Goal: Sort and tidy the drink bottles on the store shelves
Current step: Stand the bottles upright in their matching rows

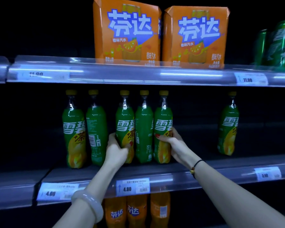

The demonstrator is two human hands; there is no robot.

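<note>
**Hands on the middle trio of green bottles**

Six green bottles stand upright in one row on the middle shelf [204, 168], all close behind its front rail. The left hand [117, 148] curls round the lower body of the trio's left bottle [124, 122]. The right hand [173, 142] wraps the trio's right bottle [163, 119], thumb across the label. The centre bottle [144, 129] is squeezed between them, touching both.

A narrow gap lies left of the trio, then a pair of bottles [74, 129], the nearer one turned barcode outward. To the right, a wide stretch of open shelf runs to a lone bottle [228, 124]. The caps sit just under the upper shelf's rail [122, 74], leaving little headroom.

The back of the shelves is lost in darkness. Two orange cartons [127, 32] stand side by side in the upper centre, their feet blurred behind the clear rail. A green pack [280, 43] at upper right is smeared and cut off by the frame edge. The orange bottles [115, 213] at bottom centre have their tops hidden behind the middle shelf and their bases cropped. The small print on the price tags [132, 188] is unreadable.
</note>
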